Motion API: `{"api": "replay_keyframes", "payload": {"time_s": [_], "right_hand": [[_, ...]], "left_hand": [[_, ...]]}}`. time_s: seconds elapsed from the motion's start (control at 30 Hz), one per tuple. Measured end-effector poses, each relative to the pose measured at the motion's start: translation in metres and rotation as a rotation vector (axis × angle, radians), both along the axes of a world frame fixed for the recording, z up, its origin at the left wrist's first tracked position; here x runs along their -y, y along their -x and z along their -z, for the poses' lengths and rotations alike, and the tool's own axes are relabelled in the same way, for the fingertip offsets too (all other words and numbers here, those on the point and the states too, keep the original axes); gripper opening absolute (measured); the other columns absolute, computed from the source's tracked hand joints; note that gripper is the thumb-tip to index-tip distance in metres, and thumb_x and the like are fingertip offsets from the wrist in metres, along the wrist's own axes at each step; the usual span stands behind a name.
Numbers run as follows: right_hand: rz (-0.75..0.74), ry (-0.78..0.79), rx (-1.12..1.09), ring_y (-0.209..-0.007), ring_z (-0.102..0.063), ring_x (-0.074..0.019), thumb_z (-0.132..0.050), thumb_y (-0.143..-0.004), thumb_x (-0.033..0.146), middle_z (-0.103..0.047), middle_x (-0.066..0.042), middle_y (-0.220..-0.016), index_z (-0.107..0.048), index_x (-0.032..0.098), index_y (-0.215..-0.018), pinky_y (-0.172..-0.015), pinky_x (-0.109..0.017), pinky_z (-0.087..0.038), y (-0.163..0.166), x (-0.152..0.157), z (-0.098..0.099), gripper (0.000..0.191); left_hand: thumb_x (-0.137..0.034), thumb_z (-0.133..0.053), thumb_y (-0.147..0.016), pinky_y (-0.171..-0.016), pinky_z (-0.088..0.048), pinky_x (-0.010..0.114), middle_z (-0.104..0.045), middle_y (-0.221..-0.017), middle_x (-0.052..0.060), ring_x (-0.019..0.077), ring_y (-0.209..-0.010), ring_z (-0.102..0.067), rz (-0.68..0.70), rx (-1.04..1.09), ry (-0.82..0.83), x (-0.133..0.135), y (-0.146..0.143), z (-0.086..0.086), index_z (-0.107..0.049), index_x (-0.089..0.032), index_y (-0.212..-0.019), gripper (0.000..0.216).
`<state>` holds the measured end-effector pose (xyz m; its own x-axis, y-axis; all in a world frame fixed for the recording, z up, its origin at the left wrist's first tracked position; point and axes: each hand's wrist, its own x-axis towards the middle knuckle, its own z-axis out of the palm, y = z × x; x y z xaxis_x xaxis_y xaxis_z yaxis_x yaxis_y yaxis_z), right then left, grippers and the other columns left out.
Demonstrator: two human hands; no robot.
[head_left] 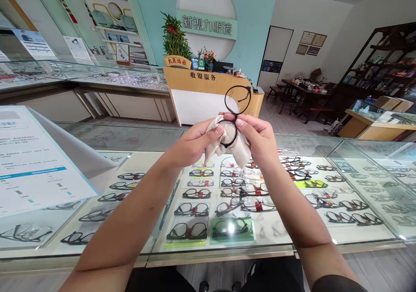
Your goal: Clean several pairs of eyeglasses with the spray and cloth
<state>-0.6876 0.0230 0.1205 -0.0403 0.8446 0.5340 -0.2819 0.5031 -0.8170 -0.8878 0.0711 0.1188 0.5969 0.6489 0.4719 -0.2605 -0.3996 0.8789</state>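
A pair of black round-framed eyeglasses (249, 93) is held up on end above the glass counter, one lens above the other. My left hand (199, 138) pinches a pale cleaning cloth (241, 152) over the lower lens, thumb on the near side. Fingers of my right hand (256, 134) grip the frame near the bridge, and the cloth hangs below them too. The upper lens is uncovered and has faint print on it. Part of the lower rim is hidden behind the cloth and my left thumb.
Under my hands, a glass display counter (156, 253) holds rows of eyeglasses (192, 209). A printed sign card (39, 162) stands on it at the left. Beyond are a wooden cashier desk (173, 80) with a plant (175, 36), more showcases, and a dark table (302, 90) at the right.
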Motion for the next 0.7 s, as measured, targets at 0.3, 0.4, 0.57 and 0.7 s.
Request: {"api": "replay_keyframes", "payload": {"time_s": [0.3,0.4,0.57,0.7], "right_hand": [[0.081,-0.105,0.101,-0.125,-0.082,-0.0298,-0.089,-0.096,0.059,-0.091,-0.003,-0.123,-0.093,0.032,-0.109,-0.115,-0.052,-0.066,0.0,-0.003,-0.001,0.03],[0.111,-0.108,0.107,-0.124,-0.082,-0.0295,-0.09,-0.094,0.063,-0.09,-0.003,-0.124,-0.093,0.032,-0.108,-0.114,-0.051,-0.066,0.002,-0.001,-0.002,0.034],[0.076,-0.087,0.05,-0.118,-0.083,-0.0289,-0.095,-0.09,0.06,-0.091,-0.002,-0.117,-0.09,0.03,-0.098,-0.114,-0.05,-0.066,0.005,-0.003,0.0,0.031],[0.026,-0.033,0.007,-0.119,-0.083,-0.0291,-0.095,-0.089,0.059,-0.091,-0.003,-0.12,-0.091,0.03,-0.104,-0.111,-0.049,-0.069,0.004,-0.01,0.004,0.033]], "left_hand": [[-0.057,-0.099,-0.085,-0.062,-0.049,0.024,-0.066,-0.09,0.0,0.0113,-0.068,-0.056,-0.046,0.075,0.011,0.011,-0.019,-0.007,-0.075,-0.019,-0.12,0.057],[-0.068,-0.098,-0.083,-0.064,-0.051,0.026,-0.07,-0.092,0.002,0.0126,-0.071,-0.059,-0.175,0.168,-0.012,0.012,-0.03,-0.002,-0.077,-0.018,-0.107,0.059],[-0.086,-0.085,-0.085,-0.074,-0.054,0.03,-0.072,-0.086,0.005,0.0201,-0.089,-0.069,-0.366,0.23,-0.059,0.014,-0.037,0.003,-0.078,-0.02,-0.089,0.066],[-0.086,-0.088,-0.082,-0.074,-0.056,0.03,-0.076,-0.087,0.004,0.0192,-0.085,-0.07,-0.288,0.201,0.085,0.01,-0.035,0.004,-0.08,-0.021,-0.093,0.066]]}}
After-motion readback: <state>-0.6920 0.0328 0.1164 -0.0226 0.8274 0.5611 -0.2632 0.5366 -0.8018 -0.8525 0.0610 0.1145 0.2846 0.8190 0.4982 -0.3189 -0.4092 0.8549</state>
